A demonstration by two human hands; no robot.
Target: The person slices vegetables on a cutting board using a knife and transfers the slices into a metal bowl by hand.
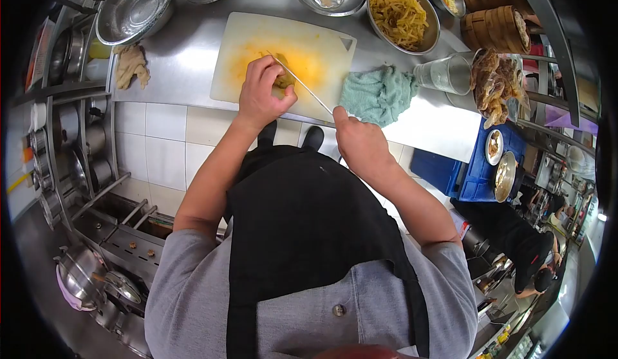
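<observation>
My left hand (265,95) is on the cutting board (235,47), its fingers curled over a yellow-green piece of vegetable (282,81). That piece is partly hidden by the fingers. In my right hand (362,141) is the handle of a knife (308,90), whose thin blade reaches up and left beside the vegetable, close to the left fingertips. I cannot tell whether the blade touches the piece. Orange-yellow stain covers the middle of the white board. Just right of the board lies a crumpled green cloth (380,95).
A metal bowl (430,42) of yellow vegetable strips (399,19) stands beyond the cloth, near bamboo steamers (492,29). A clear container (444,76) sits at the right. Upper left are a metal strainer (138,8) and a beige cloth (131,66). Another person (528,246) is at far right.
</observation>
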